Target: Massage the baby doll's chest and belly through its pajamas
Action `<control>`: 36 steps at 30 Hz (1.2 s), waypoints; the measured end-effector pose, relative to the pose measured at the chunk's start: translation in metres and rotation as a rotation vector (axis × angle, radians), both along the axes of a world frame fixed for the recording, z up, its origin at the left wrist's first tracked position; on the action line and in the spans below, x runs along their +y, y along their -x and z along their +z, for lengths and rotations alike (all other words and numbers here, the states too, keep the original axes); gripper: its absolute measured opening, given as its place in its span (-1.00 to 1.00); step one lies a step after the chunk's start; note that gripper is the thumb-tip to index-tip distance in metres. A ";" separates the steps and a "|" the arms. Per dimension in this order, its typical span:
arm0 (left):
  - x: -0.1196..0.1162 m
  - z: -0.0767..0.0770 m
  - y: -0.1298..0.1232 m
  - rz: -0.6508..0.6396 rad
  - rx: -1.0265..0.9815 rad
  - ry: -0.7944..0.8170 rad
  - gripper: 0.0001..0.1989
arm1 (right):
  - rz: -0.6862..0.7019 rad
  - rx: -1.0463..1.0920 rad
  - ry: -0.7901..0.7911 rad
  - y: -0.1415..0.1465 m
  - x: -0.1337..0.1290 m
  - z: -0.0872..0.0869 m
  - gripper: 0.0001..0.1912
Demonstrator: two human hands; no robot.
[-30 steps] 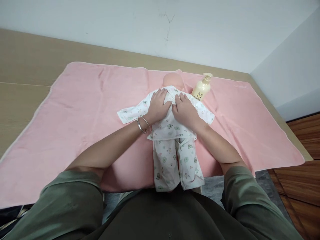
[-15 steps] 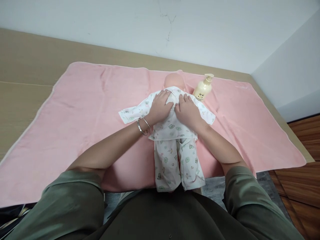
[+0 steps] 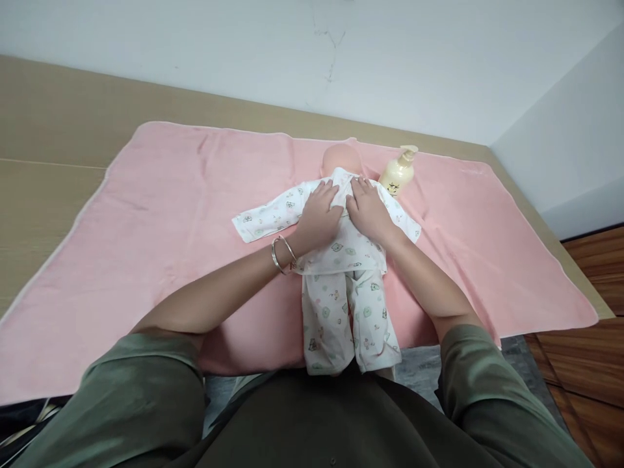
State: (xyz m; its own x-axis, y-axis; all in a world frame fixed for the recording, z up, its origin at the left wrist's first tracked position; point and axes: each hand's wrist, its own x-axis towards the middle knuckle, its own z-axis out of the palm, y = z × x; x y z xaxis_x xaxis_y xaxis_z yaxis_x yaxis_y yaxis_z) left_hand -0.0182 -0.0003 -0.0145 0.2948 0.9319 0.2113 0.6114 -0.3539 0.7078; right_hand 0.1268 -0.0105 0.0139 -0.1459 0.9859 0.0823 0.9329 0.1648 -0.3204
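Rests open left hand (image 3: 319, 218) and open right hand (image 3: 371, 211) on white printed cloth top (image 3: 344, 253) of bald pinkish doll (image 3: 341, 158); needs light, even pressure.

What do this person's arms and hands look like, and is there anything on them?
Both the left hand and the right hand are bare, without gloves. Thin, silvery bangles circle the left wrist; none shows on the right. The loose, dark green sleeves end near the elbows, leaving the forearms uncovered.
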 end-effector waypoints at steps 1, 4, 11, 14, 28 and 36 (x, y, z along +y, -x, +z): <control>0.010 0.000 0.004 0.003 -0.012 0.001 -0.35 | 0.003 -0.026 -0.001 0.005 -0.007 0.002 -0.36; 0.034 -0.003 0.013 -0.009 -0.059 -0.035 -0.41 | 0.026 -0.094 -0.005 0.015 -0.026 0.009 -0.37; 0.012 -0.013 0.003 0.023 0.125 -0.210 -0.43 | 0.034 0.005 -0.077 -0.001 -0.003 0.001 -0.42; -0.002 -0.014 -0.002 0.020 0.130 -0.265 -0.46 | -0.010 0.030 -0.091 -0.007 0.010 -0.009 -0.38; -0.006 -0.020 -0.006 0.072 0.104 -0.290 -0.47 | 0.019 0.013 -0.100 -0.006 0.010 -0.014 -0.38; -0.013 -0.019 -0.006 0.052 0.118 -0.294 -0.48 | 0.099 -0.018 -0.060 -0.013 0.011 -0.007 -0.37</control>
State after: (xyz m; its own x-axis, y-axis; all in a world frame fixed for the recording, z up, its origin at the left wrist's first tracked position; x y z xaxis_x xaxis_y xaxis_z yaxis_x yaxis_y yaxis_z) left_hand -0.0122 -0.0133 -0.0338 0.2872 0.8503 0.4410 0.7054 -0.4992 0.5032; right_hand 0.1397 0.0008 0.0069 -0.2445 0.9599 0.1375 0.9165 0.2751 -0.2906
